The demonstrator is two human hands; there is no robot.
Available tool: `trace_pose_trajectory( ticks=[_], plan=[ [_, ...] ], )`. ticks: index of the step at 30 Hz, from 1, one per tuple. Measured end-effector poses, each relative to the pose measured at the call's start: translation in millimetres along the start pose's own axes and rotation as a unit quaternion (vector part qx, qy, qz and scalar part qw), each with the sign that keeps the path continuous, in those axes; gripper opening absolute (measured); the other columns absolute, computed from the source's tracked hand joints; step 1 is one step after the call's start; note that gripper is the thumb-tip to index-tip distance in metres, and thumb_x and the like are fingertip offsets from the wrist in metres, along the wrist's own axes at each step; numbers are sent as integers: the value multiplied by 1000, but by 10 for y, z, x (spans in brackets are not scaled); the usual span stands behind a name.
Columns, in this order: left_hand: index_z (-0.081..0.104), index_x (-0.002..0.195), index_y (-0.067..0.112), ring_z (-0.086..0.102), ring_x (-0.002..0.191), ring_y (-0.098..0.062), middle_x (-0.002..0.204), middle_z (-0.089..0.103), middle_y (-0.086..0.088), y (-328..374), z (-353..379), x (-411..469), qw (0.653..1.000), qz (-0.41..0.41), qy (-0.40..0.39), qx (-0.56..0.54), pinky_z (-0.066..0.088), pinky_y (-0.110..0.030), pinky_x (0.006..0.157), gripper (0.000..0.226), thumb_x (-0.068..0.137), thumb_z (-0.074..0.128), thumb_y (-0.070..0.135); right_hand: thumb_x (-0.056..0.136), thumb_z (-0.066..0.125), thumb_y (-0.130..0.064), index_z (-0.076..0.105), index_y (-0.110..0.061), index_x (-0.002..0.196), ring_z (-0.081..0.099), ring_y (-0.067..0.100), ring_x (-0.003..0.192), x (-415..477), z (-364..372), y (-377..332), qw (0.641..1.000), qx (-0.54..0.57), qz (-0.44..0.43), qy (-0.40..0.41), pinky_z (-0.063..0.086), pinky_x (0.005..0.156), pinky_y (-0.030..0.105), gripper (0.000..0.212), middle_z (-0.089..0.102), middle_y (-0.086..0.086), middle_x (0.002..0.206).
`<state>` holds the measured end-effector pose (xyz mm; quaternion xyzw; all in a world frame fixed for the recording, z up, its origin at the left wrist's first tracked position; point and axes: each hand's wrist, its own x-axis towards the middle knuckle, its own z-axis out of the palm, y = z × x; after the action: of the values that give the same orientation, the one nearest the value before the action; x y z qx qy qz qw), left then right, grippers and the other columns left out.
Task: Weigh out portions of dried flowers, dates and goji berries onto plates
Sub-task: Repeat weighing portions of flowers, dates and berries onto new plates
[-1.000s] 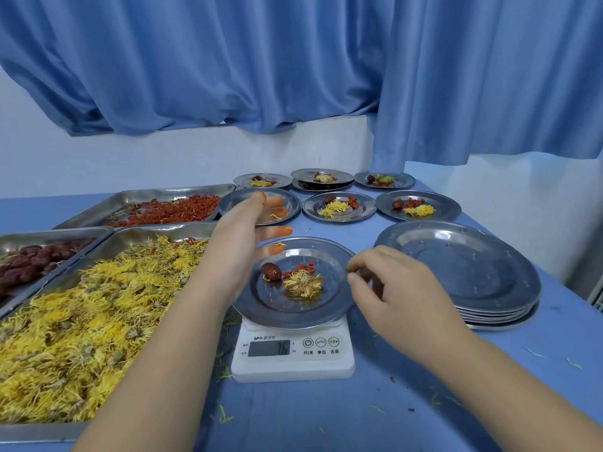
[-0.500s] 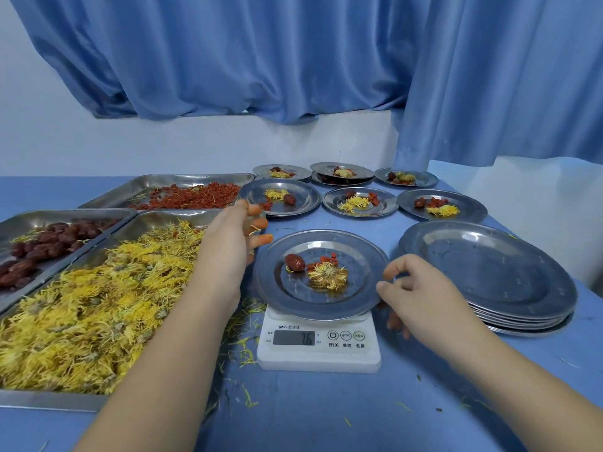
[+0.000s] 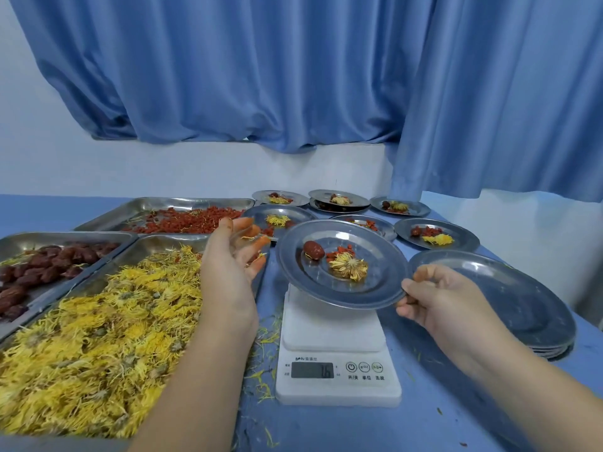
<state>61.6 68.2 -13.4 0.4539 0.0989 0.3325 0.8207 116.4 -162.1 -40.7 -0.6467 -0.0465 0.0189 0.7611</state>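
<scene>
Item: portioned plate at the weighing station. Nearest, the white scale [image 3: 337, 363] is being shown with its display lit. Just above it the plate [image 3: 372, 288] is being held tilted; whether its underside is touching the platform cannot be told. Its rim is being pinched at 4 o'clock by the right hand [image 3: 437, 298], fingers curled round the edge. The left hand [image 3: 233, 256] is being held spread and empty at 9 o'clock, just beside the rim and apart from it. One date [image 3: 314, 250], a few goji berries [image 3: 339, 254] and one dried flower [image 3: 348, 266] are being carried near the plate's middle. Handling, as judged: thin steel, stiff, light and slick; the loose contents are probably being put at risk of sliding by the tilt, so a second hold on the opposite rim is being advised. A stack of empty plates [image 3: 522, 295] is being shown at 3 o'clock, filled plates [image 3: 456, 230] at 12 o'clock.
</scene>
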Motion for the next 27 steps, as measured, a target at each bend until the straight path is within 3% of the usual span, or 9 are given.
trace_pose_trajectory(
  ticks=[6,12,17,22,24,27],
  plan=[
    [67,95,18,71,94,-22,94,71,-2,-26,9,8,993,-81,-47,-75,48,-34,75,38,98,41,45,90,50,10,47,-7,79,57,14,43,562,153,-416,998,28,-43,43,52,45,19,21,53,14,73],
    [67,99,15,74,88,-25,92,75,-4,-43,14,13,972,-170,-49,-152,48,-41,82,44,96,41,50,94,41,8,45,-4,82,55,17,49,1289,342,-525,992,19,20,125,48,38,19,17,51,12,69],
    [67,102,13,74,87,-26,95,75,-6,-27,-13,60,960,-194,-36,-198,48,-41,80,46,96,41,50,93,36,7,47,-3,106,45,12,20,1721,467,-324,974,-42,52,215,41,29,17,19,51,14,63],
    [68,109,16,74,87,-24,97,76,-5,-25,-16,90,952,-214,-37,-216,48,-41,82,47,95,41,52,98,31,0,47,-7,115,43,18,17,2069,543,-156,961,25,113,250,39,25,19,24,52,16,68],
    [68,108,16,74,85,-24,94,77,-4,-17,-19,104,948,-221,-32,-227,49,-41,82,47,95,41,52,94,38,4,48,-8,117,45,18,19,2173,591,-95,959,18,112,261,40,26,21,28,55,16,72],
    [70,105,16,74,86,-24,93,77,-3,-9,-16,118,945,-226,-26,-237,49,-42,84,47,95,42,53,92,43,5,47,-7,104,49,17,22,2281,638,-2,958,13,117,261,44,27,24,17,57,14,78]
  ],
)
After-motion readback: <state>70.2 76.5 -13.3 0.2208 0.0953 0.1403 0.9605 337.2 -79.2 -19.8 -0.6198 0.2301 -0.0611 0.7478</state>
